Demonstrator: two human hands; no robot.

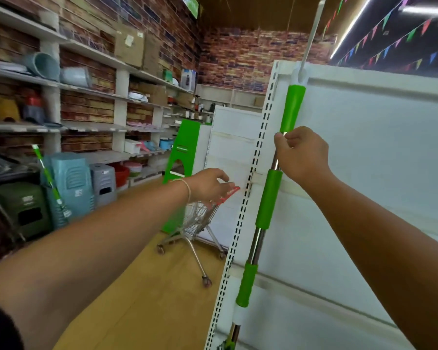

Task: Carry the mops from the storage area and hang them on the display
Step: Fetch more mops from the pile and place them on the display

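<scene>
Mop handle (266, 198), green grips on a chrome pole, stands upright right of centre against the white display panel (377, 147), beside its slotted upright (253, 157). Right hand (301, 155) pinches the pole; left hand (210, 184) hangs relaxed, holding nothing. Judging by this, hanging is underway; next, seat the top, then fetch the second mop (48, 178) at lower left.

A green-and-chrome mop (268, 195) stands nearly upright against the white display panel (377, 147).

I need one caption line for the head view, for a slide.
Right hand grips green-and-steel mop handle against white slotted display upright; left hand reaches forward, open.
</scene>
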